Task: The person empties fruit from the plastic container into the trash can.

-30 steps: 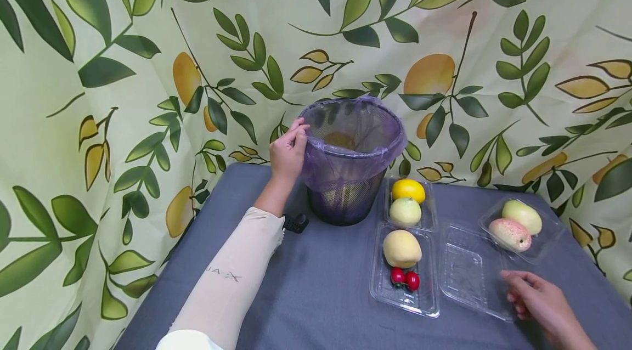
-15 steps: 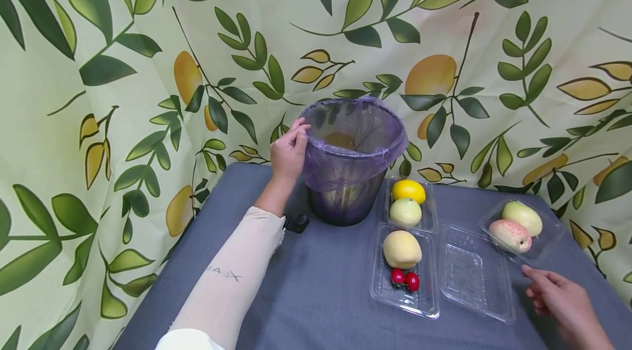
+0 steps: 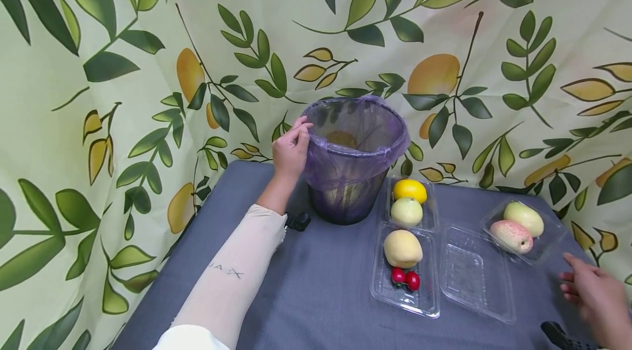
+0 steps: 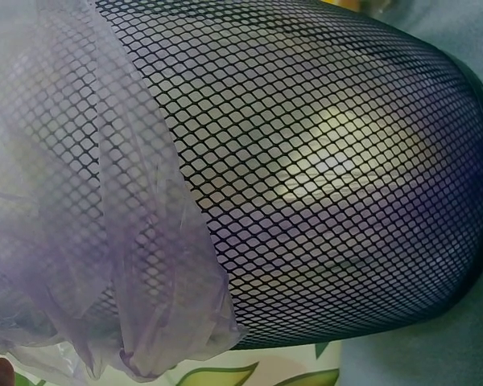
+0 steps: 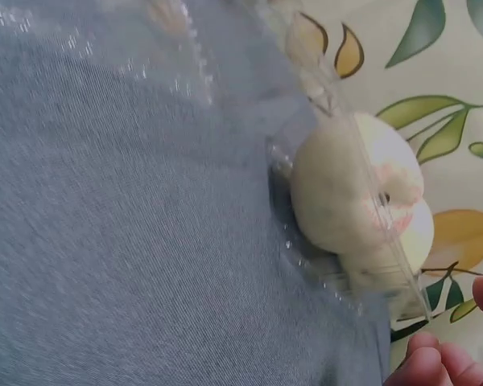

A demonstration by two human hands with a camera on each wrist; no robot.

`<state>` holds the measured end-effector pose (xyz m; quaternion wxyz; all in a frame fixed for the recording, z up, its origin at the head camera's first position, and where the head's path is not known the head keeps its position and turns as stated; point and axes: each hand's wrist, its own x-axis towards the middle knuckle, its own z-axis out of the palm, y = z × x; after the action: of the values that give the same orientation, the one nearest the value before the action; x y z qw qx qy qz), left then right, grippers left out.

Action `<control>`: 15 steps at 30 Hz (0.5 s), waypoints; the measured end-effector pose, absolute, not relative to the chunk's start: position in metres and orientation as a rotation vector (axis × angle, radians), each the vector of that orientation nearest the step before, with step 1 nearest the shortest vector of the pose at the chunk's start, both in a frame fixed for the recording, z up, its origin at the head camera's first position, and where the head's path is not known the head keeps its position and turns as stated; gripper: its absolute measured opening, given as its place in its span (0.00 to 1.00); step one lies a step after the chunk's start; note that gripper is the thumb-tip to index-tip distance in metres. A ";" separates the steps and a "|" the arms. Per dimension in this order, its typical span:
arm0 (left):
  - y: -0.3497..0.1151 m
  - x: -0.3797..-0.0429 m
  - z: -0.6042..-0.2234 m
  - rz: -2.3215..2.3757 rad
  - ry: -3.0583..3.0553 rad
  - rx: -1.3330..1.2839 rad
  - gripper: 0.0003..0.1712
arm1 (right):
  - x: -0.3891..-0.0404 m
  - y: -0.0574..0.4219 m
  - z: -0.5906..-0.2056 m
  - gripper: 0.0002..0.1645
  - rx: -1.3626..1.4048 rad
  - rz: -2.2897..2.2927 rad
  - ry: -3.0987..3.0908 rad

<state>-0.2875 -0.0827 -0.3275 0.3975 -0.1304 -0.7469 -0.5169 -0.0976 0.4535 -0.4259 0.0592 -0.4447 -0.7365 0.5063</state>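
My left hand [image 3: 290,150] grips the near-left rim of a black mesh trash can [image 3: 340,204], where a purple plastic liner [image 3: 340,166] folds over the edge. Through the mesh in the left wrist view, a pale yellowish patch [image 4: 346,157] shows. My right hand [image 3: 594,292] is over the table's right side with loosely bent fingers and nothing in them. Nearest to it stands a clear plastic tray [image 3: 545,243] with a pink-speckled peach-like fruit [image 3: 512,236] and a pale green fruit [image 3: 524,218]. In the right wrist view, thumb and fingertips [image 5: 423,366] are apart.
Left of my right hand lies a bare clear tray [image 3: 464,267]. Another clear tray [image 3: 410,306] bears a pale yellow peach-like fruit [image 3: 402,249] and two small red tomatoes [image 3: 405,279]. Behind it, a third tray [image 3: 431,213] holds a lemon [image 3: 410,191] and a round pale-green fruit [image 3: 406,211].
My right hand has moved rightward, away from the bare tray's right edge and past the tray with the pink-speckled fruit. The left hand stays on the trash can's rim.
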 end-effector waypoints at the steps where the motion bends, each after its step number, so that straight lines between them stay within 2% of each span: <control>1: -0.083 -0.288 -0.328 -1.310 -1.894 -0.331 0.19 | -0.099 0.455 -0.425 0.35 -1.351 1.520 -2.246; 10: -0.083 -0.287 -0.328 -1.309 -1.896 -0.327 0.19 | -0.113 0.466 -0.432 0.38 -1.341 1.490 -2.337; 15: -0.083 -0.286 -0.327 -1.308 -1.890 -0.341 0.19 | -0.122 0.472 -0.439 0.34 -1.302 1.523 -2.371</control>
<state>-0.2857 -0.0828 -0.3266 0.3977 -0.1346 -0.7464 -0.5163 -0.1217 0.4717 -0.4389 0.0190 -0.4193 -0.7637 0.4905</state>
